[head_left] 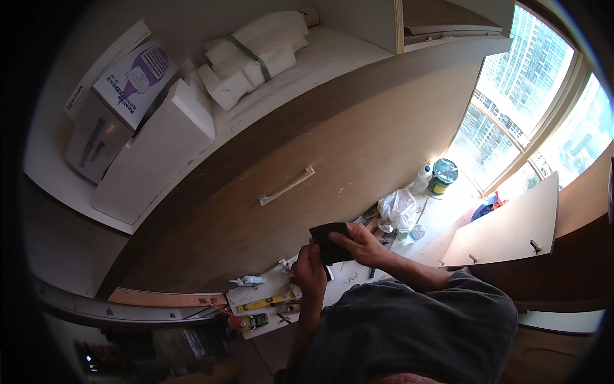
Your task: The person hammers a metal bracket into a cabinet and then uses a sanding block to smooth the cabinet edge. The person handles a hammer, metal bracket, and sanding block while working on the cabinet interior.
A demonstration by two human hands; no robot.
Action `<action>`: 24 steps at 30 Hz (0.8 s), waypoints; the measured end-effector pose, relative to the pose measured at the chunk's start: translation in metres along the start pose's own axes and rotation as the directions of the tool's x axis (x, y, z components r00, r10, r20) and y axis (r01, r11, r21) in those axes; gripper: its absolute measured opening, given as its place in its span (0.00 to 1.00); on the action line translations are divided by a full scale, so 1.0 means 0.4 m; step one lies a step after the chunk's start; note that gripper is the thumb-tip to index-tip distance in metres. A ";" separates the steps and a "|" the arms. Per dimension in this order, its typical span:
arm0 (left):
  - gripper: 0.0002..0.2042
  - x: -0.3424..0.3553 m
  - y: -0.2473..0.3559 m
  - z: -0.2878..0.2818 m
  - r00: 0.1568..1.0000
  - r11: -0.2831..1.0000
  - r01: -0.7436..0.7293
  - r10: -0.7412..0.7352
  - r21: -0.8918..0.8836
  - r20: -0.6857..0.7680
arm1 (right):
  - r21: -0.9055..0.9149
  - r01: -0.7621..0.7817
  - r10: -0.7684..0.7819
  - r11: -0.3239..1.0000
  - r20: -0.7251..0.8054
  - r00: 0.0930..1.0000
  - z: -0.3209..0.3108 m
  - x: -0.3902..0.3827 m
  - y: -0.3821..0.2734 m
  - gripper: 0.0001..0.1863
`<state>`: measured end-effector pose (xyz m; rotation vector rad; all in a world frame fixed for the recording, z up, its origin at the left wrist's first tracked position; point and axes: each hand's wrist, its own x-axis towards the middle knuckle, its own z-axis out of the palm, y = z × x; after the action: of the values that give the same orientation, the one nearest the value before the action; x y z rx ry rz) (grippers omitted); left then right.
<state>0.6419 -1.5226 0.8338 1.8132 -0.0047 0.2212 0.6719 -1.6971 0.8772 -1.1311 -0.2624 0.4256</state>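
Between my two hands is a black flat rectangular piece (332, 246), held up in front of the wall panel; its exact kind I cannot make out. My left hand (310, 270) grips its lower left edge with the fingers closed. On the right side, my right hand (361, 244) pinches it, the thumb lying across its face. Behind and below the hands, a white counter (348, 274) carries tools and tubes. A pale bar handle (287, 185) is on the brown panel (358, 141) beyond them.
On the counter's left part lie a sealant tube (248, 280), a yellow spirit level (265, 302) and a tape measure (254, 321). Rightward stand a plastic bag (397, 210), a bottle (422, 178) and a bucket (443, 176) by the window. Boxes (131, 86) fill the upper shelf; a cabinet door (505, 221) hangs open.
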 end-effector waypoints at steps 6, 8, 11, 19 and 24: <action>0.13 0.196 0.190 -0.171 0.811 0.738 -0.554 0.583 0.386 0.048 | -0.875 0.358 -0.860 0.325 -0.117 0.496 -0.195 0.030 -0.313 0.20; 0.14 0.274 0.276 -0.243 0.634 0.520 -0.672 0.772 0.527 0.047 | -0.963 0.266 -0.924 -0.038 0.135 0.358 -0.257 0.073 -0.426 0.24; 0.14 0.372 0.382 -0.337 0.384 0.266 -0.690 0.923 0.673 0.029 | -0.901 0.121 -0.853 -0.417 0.433 0.291 -0.299 0.132 -0.539 0.28; 0.21 0.468 0.391 -0.422 0.299 -0.087 -0.587 0.901 0.805 0.315 | -0.878 -0.011 -0.801 -0.478 0.430 0.416 -0.357 0.242 -0.521 0.30; 0.23 0.496 0.329 -0.414 0.222 -0.144 -0.590 0.917 0.795 0.331 | -0.913 -0.090 -0.871 -0.397 0.344 0.351 -0.333 0.269 -0.492 0.27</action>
<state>0.7965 -1.3741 1.0294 2.4425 -1.0246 1.8191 0.8610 -1.8270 1.0013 -2.3825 -0.4541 -1.6255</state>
